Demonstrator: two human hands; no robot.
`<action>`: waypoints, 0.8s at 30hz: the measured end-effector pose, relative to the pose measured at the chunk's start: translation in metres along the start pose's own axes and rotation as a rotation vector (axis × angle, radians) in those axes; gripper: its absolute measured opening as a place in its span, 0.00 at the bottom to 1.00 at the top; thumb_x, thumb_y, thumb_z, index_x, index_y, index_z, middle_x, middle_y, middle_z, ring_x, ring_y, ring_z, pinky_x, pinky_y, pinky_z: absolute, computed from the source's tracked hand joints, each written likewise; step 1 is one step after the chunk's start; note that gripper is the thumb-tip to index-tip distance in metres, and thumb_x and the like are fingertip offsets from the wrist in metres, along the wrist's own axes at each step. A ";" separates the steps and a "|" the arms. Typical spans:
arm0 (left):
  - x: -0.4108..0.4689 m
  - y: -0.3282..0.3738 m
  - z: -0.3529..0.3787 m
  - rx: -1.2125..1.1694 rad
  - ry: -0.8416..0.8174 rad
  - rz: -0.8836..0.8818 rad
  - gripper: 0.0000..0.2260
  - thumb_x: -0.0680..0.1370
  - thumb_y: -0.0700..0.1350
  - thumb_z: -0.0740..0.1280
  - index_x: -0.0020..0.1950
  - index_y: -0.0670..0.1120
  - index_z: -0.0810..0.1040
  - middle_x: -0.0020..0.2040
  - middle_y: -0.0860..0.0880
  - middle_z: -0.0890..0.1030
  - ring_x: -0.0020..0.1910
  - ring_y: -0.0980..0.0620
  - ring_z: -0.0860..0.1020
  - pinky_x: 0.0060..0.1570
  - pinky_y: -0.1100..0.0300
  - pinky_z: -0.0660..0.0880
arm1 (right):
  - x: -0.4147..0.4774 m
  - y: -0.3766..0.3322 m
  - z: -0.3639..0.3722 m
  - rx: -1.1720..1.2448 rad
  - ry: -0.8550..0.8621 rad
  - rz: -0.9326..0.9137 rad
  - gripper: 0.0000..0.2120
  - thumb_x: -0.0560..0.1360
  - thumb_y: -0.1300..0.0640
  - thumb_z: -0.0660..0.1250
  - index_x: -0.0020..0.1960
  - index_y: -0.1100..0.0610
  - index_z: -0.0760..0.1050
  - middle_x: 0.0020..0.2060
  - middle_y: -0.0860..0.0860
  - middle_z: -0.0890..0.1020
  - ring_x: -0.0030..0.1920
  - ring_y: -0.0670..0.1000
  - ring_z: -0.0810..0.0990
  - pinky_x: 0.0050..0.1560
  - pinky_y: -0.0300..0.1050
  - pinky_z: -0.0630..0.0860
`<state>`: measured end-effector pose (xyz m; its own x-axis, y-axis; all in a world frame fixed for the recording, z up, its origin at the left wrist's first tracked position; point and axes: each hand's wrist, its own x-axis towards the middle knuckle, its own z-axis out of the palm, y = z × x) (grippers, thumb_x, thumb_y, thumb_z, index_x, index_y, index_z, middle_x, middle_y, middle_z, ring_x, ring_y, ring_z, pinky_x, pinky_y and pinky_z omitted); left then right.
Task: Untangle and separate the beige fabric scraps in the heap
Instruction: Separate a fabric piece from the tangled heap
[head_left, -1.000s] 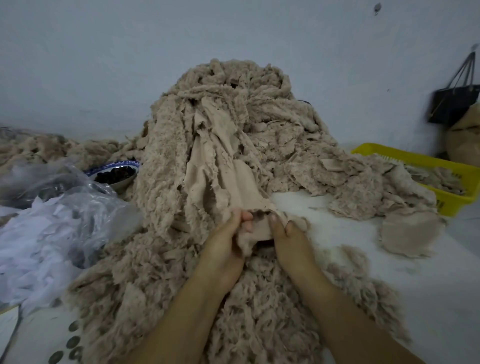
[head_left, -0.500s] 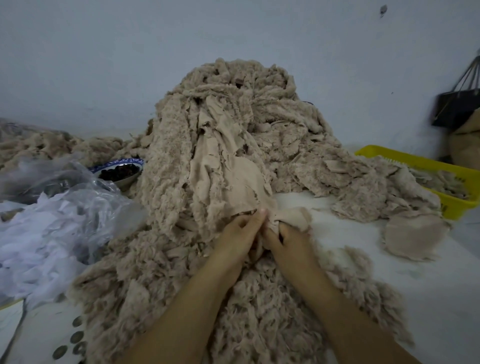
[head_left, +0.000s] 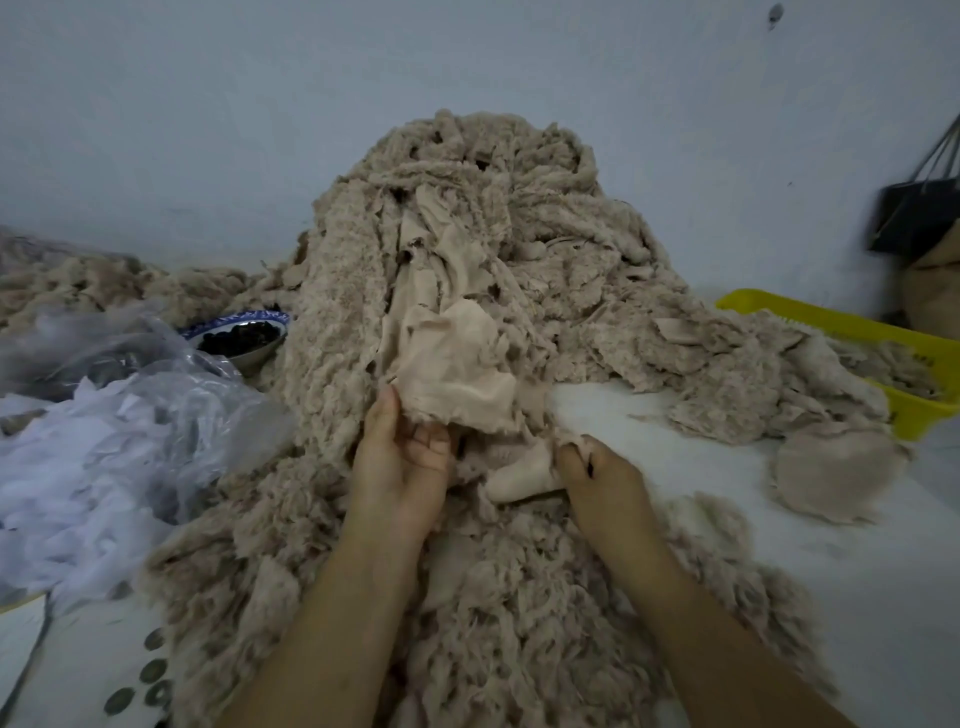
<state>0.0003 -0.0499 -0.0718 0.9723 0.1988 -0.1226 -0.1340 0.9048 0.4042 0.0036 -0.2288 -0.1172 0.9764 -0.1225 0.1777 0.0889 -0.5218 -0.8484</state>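
At the centre of the frame, the left hand (head_left: 402, 467) pinches the lower edge of a smooth scrap (head_left: 452, 374) on the heap (head_left: 467, 234). The right hand (head_left: 597, 480) grips a rolled scrap (head_left: 522, 475).

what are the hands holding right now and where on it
The right hand grips one end of a small smooth scrap. The left hand seems to hold the larger smooth scrap by its frayed lower edge.
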 end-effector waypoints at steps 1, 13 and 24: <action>0.001 0.004 -0.003 -0.052 0.022 -0.007 0.10 0.80 0.46 0.66 0.57 0.42 0.81 0.49 0.49 0.85 0.40 0.57 0.82 0.37 0.66 0.80 | 0.001 -0.001 -0.001 0.078 0.037 0.045 0.18 0.82 0.48 0.59 0.35 0.53 0.68 0.31 0.51 0.75 0.31 0.47 0.71 0.30 0.43 0.64; -0.016 -0.028 -0.014 1.507 -0.347 0.496 0.17 0.71 0.71 0.63 0.36 0.59 0.76 0.41 0.61 0.78 0.46 0.67 0.76 0.44 0.76 0.68 | -0.010 -0.017 -0.007 0.453 0.088 -0.010 0.23 0.77 0.36 0.56 0.58 0.48 0.81 0.48 0.44 0.84 0.51 0.46 0.81 0.52 0.41 0.76; -0.026 -0.042 -0.015 1.836 -0.499 0.740 0.18 0.80 0.49 0.67 0.36 0.57 0.61 0.35 0.57 0.66 0.34 0.60 0.67 0.32 0.64 0.59 | -0.015 -0.021 -0.010 0.289 0.074 -0.210 0.21 0.80 0.41 0.57 0.38 0.56 0.70 0.29 0.47 0.72 0.30 0.46 0.70 0.33 0.46 0.69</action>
<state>-0.0226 -0.0877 -0.0990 0.8341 -0.1140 0.5397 -0.4472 -0.7126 0.5406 -0.0147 -0.2249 -0.0970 0.9150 -0.1037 0.3898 0.3486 -0.2831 -0.8935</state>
